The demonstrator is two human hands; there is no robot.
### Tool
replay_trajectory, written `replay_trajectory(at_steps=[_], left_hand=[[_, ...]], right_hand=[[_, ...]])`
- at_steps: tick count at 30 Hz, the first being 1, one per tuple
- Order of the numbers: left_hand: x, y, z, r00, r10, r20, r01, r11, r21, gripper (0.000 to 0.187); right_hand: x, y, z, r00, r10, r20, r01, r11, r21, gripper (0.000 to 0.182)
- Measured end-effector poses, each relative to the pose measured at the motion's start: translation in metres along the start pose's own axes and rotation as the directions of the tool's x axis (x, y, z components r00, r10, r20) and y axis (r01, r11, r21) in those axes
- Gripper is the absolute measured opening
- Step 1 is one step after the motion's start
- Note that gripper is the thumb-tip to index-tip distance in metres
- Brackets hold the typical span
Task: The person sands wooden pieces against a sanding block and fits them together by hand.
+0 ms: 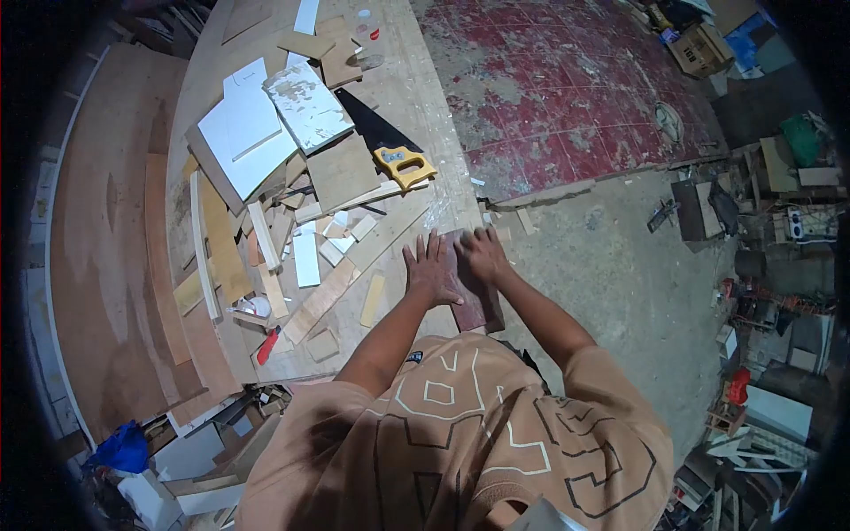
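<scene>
A dark reddish-brown wooden board (476,305) lies along the edge of the workbench right in front of me. My left hand (431,273) rests flat with its fingers spread on the bench beside the board, the thumb reaching onto the board's near part. On the far end of the board presses my right hand (484,255), its fingers curled in; whatever they may hold is hidden. Left of my hands are a light wood strip (373,298) and a pile of offcuts (305,257). Farther off lies a handsaw with a yellow handle (405,166).
White panels (243,128) and a paint-smeared board (310,104) are stacked on the bench, near a clear bottle (365,26). A red-handled tool (267,345) lies at the near left. Concrete floor (611,265) stretches right, with clutter along the far right side.
</scene>
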State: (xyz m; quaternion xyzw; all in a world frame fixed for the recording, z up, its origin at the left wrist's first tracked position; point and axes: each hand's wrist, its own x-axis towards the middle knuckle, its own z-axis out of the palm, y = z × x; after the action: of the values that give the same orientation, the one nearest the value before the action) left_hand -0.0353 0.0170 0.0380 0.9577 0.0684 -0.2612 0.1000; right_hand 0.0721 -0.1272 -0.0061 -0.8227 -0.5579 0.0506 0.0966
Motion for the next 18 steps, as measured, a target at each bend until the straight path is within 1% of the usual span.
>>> replay_trajectory(at_steps=[2,3,5,6,8,9,11,13,14,16,17,18], left_hand=[[0.000,0.002,-0.001,1.000,-0.004,-0.006,0.004,1.000,0.003,0.150],[0.000,0.002,-0.002,1.000,-0.007,0.004,0.007,1.000,0.002,0.150],[0.000,0.002,-0.004,1.000,-0.011,0.011,0.010,1.000,0.006,0.150],[0.000,0.002,-0.006,1.000,-0.004,0.027,0.004,1.000,0.012,0.150],[0.001,0.002,-0.003,0.999,0.003,0.047,-0.003,1.000,0.015,0.149],[0.003,0.000,0.002,0.999,-0.011,0.035,0.010,0.999,0.043,0.149],[0.003,0.000,0.001,1.000,-0.023,0.021,0.021,0.998,0.065,0.148],[-0.003,0.002,-0.012,0.999,-0.003,0.041,0.002,1.000,0.018,0.147],[-0.002,0.002,-0.010,0.999,-0.005,0.040,0.004,1.000,0.015,0.147],[0.001,0.001,-0.005,0.999,-0.023,0.032,0.022,0.999,0.024,0.147],[-0.001,0.001,-0.005,0.999,-0.023,0.036,0.022,0.999,0.028,0.147],[-0.002,0.002,-0.006,0.999,-0.012,0.030,0.011,1.000,0.018,0.148]], right_hand=[[0.028,0.005,-0.010,0.983,0.181,-0.022,-0.183,0.976,-0.118,0.028],[0.030,0.005,-0.012,0.983,0.179,-0.027,-0.181,0.976,-0.119,0.028],[0.034,0.002,-0.015,0.978,0.207,-0.040,-0.210,0.946,-0.247,0.026],[0.022,-0.004,-0.015,0.991,0.132,-0.030,-0.135,0.955,-0.264,0.026],[-0.014,-0.027,-0.008,0.995,0.073,0.063,-0.060,0.982,-0.182,0.030],[-0.032,-0.042,-0.016,0.975,0.072,0.212,-0.053,0.994,-0.093,0.031],[-0.074,-0.059,0.003,0.992,-0.077,0.099,0.087,0.990,-0.108,0.032],[-0.081,-0.060,0.002,0.992,-0.073,0.104,0.078,0.996,-0.044,0.032],[-0.077,-0.055,0.003,0.991,-0.076,0.106,0.081,0.996,-0.045,0.032],[-0.047,-0.042,-0.004,0.993,-0.011,0.118,0.023,0.994,-0.103,0.032],[-0.029,-0.035,-0.007,0.998,0.016,0.055,-0.009,0.992,-0.125,0.032],[-0.012,-0.019,0.019,0.997,0.051,-0.060,-0.061,0.984,-0.168,0.032]])
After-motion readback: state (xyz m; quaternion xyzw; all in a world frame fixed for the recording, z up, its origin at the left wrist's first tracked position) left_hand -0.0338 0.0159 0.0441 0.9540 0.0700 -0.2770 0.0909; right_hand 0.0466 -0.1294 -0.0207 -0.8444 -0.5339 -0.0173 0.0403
